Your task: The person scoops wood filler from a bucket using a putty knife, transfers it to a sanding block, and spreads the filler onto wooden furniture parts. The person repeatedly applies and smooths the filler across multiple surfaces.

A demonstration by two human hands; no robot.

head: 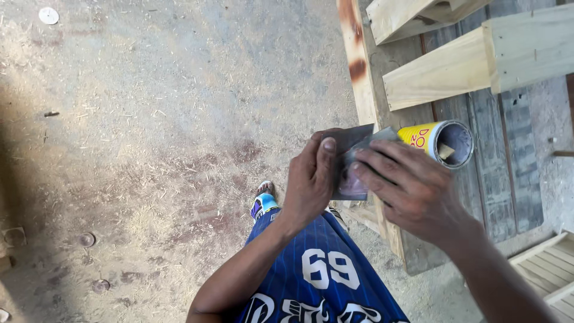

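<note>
sheet: dark grey sheet [348, 157], looks like sandpaper, held up between both hands above the workbench edge, just in front of the open can
sheet shape: partly folded or curled, upper corner flat and sticking up, lower part bent toward the right hand
sheet feel: likely thin, light, floppy; bends easily and would crease; gritty face probably not slippery
where to hold: judged best pinched at the edges or along the fold, thumb on one face and fingers behind; no strength needed
left hand [311, 179]: closed in a pinch on the sheet's left edge, thumb on the front, fingers wrapped behind
right hand [412, 188]: fingers spread over the sheet's right side, tips pressing on it; holding it, though how tightly is hard to tell
can [439, 142]: yellow tin with red print, lying on its side on the bench, open mouth facing right, greyish inside, small pale scrap in it; touching or just behind the sheet, can't tell which
workbench [478, 179]: weathered grey planks, pale board along its near edge with burn marks
timber: fresh pale wood pieces [472, 63] stacked on the bench, well above the hands
slatted piece [547, 272]: pale wood frame at lower right, near the right forearm
floor [149, 119]: dusty concrete strewn with sawdust and shavings, a few round flat discs scattered
person: blue striped shorts with white numerals, sandalled foot [263, 200] below the left hand
</note>
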